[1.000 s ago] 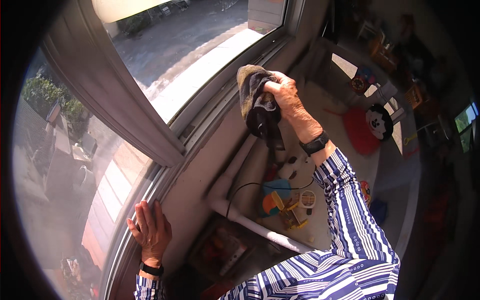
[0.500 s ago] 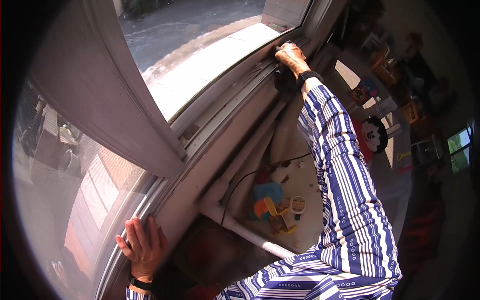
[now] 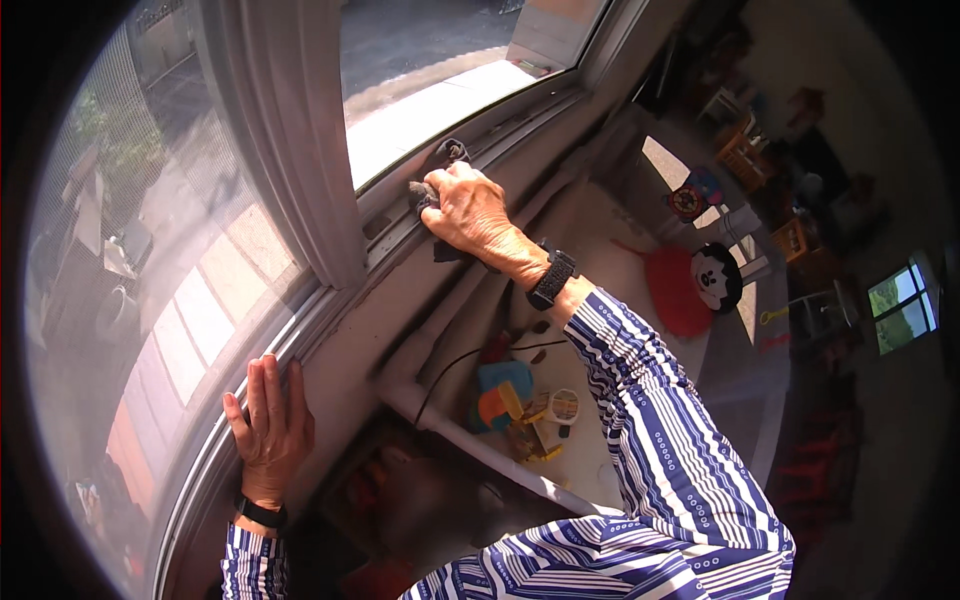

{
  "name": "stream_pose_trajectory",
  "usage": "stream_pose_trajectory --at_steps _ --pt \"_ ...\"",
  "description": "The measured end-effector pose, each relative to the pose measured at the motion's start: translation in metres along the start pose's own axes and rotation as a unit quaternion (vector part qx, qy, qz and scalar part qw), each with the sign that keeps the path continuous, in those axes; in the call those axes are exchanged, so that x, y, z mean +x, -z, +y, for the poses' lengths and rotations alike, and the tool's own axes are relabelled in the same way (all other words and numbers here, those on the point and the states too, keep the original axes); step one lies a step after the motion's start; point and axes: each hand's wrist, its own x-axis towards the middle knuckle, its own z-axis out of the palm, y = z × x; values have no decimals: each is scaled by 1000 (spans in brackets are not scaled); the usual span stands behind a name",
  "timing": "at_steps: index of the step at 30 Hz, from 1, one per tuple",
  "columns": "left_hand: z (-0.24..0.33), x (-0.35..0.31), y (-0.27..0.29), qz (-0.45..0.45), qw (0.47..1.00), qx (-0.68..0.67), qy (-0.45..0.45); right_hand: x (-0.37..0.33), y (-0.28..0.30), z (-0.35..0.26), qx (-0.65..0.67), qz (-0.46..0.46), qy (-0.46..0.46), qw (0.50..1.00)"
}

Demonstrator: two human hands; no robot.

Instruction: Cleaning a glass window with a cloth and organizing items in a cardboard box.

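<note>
My right hand (image 3: 468,208) is closed round a bunched dark cloth (image 3: 425,192) and presses it onto the window sill track (image 3: 400,225), just right of the upright frame post (image 3: 285,130). Part of the cloth hangs down below the fingers over the sill's inner edge. Farther left and nearer to me, my left hand (image 3: 272,432) lies flat with fingers stretched along the inner edge of the window frame (image 3: 222,425); nothing is in it. Both wrists wear black bands, and striped blue and white sleeves cover my arms.
Below the sill runs a pale pipe (image 3: 480,455) with a dark cable beside it. Colourful plastic toys (image 3: 515,405) lie on the floor. A red and black-and-white plush toy (image 3: 715,278) and orange crates (image 3: 790,240) are to the right. A mesh screen (image 3: 150,200) covers the left pane.
My right hand has come from the far right end of the sill toward the post, with the cloth in it. My left hand stays on the frame; the view has shifted somewhat.
</note>
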Motion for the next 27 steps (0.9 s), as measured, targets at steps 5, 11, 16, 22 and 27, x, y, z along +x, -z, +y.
stream_pose_trajectory --at_steps 5,11,16,22,27 --pt "-1 -4 0 -7 1000 -11 2 -22 21 -36 236 -99 42 966" --pt "-2 -3 -1 14 999 -31 -5 -14 61 39 471 -42 -146 869" --pt "-2 -4 -5 33 998 -54 -22 33 65 143 340 114 -289 888" --pt "-1 -2 -3 24 998 -59 -19 78 8 143 8 51 -281 958" --pt "-2 -10 -4 21 999 -45 -15 43 12 74 94 -90 -181 975"
